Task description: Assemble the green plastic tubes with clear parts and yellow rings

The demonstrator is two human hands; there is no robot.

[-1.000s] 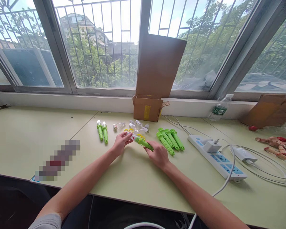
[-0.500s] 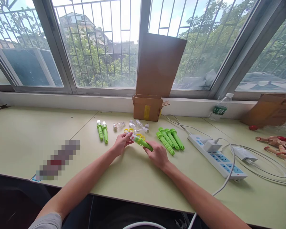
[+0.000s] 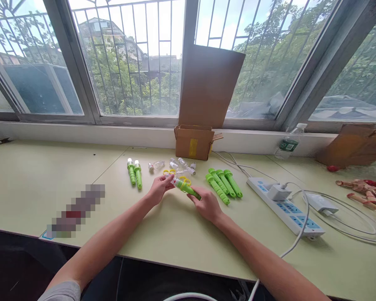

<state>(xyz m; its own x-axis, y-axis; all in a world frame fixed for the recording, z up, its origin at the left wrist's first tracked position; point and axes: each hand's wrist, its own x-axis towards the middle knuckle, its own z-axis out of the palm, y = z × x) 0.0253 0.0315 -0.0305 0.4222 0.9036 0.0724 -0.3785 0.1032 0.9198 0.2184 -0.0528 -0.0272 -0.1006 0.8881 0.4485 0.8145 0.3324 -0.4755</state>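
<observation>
Head camera shows me one green tube (image 3: 184, 187) held just above the table (image 3: 175, 234): the left hand (image 3: 158, 189) pinches its one end, the right hand (image 3: 209, 204) is closed on the other.

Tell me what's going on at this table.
A person holds a green tube with both hands: the right hand grips its green end, and the left hand pinches the clear part at the other. Whether the two are fully joined is too small to tell. Four green tubes lie to the right, two white-tipped tubes to the left, and clear pieces before the box.
</observation>
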